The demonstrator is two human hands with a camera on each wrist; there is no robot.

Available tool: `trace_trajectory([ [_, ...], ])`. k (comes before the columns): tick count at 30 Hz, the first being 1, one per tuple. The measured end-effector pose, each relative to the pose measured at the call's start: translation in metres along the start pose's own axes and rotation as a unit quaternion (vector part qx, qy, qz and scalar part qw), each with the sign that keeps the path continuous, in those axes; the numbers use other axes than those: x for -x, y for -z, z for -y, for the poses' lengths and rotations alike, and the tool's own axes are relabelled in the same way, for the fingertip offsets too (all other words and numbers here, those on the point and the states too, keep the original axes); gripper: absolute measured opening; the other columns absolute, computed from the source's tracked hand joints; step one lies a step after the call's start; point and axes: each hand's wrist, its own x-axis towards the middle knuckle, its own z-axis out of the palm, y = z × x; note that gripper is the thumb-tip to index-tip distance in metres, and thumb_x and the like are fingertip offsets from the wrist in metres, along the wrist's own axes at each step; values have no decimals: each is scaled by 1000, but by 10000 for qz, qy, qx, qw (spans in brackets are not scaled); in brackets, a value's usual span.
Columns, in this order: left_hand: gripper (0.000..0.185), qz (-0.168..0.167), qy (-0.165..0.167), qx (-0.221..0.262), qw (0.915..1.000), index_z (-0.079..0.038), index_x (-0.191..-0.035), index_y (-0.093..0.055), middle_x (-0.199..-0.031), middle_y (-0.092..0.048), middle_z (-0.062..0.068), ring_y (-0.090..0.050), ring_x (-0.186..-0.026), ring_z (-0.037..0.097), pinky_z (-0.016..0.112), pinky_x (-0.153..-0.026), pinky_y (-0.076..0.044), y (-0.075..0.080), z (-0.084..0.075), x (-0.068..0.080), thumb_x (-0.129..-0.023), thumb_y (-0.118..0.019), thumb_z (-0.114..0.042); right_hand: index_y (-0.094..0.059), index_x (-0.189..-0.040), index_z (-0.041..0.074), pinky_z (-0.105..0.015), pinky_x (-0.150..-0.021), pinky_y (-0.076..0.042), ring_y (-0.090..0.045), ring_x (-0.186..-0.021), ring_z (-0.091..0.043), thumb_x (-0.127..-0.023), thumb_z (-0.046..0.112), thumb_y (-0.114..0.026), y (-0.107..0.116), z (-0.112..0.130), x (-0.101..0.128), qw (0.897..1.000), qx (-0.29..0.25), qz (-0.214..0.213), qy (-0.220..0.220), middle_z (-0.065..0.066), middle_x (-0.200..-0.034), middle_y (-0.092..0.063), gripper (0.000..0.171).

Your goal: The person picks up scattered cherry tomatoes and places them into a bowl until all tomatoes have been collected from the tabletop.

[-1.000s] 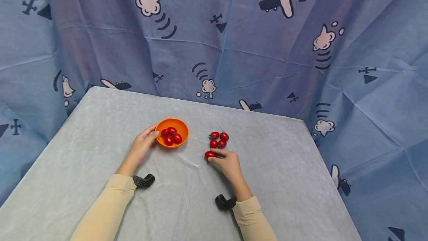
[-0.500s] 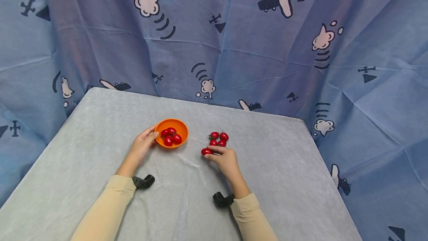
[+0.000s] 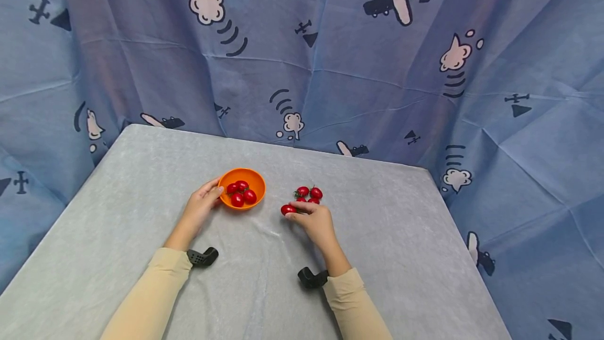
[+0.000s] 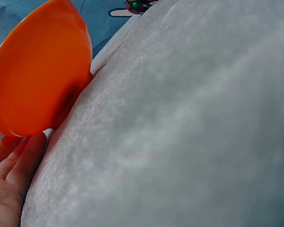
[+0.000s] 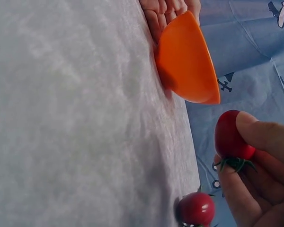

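My right hand (image 3: 320, 224) pinches a cherry tomato (image 5: 228, 135) between thumb and fingers. In the right wrist view its green stem end points down and it is clear of the table. On the left, my left hand (image 3: 195, 211) holds the side of an orange bowl (image 3: 257, 180), thumb at the rim and fingers against the outer wall. Several cherry tomatoes (image 3: 237, 200) lie inside the bowl. A small group of loose cherry tomatoes (image 3: 315, 192) is on the table just beyond my right hand, which partly hides the nearer ones.
A pale grey cloth covers the table (image 3: 401, 245). Behind its far edge hangs a blue curtain (image 3: 264, 30) printed with planes and clouds. Each wrist wears a black camera mount, such as the right camera mount (image 3: 312, 278).
My right hand has lifted the cherry tomato and carried it a little left and away from me, toward the bowl. The left hand and bowl have stayed in place.
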Motion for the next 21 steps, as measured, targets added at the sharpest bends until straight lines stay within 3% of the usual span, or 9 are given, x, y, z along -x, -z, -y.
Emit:
trace_trajectory([
  [10,52,-24,13,-36,10000,-2,-152,-38,-150,-46,24,-58,-96,-14,8,-85,-50,0,0,-1,-104,-49,-22,-80,-104,13,-22,-70,-49,-62,-91,-16,-76,21,-87,-4,11,-4,9999,-55,27,149,-8,-104,-77,31],
  [21,53,-35,45,-50,10000,-3,-152,-38,-149,-46,26,-58,-96,-13,8,-86,-49,0,0,0,-105,-49,-25,-79,-107,12,-26,-78,-56,-67,-102,-19,-78,22,-85,-11,20,-7,9992,-315,124,221,-9,-110,-76,31],
])
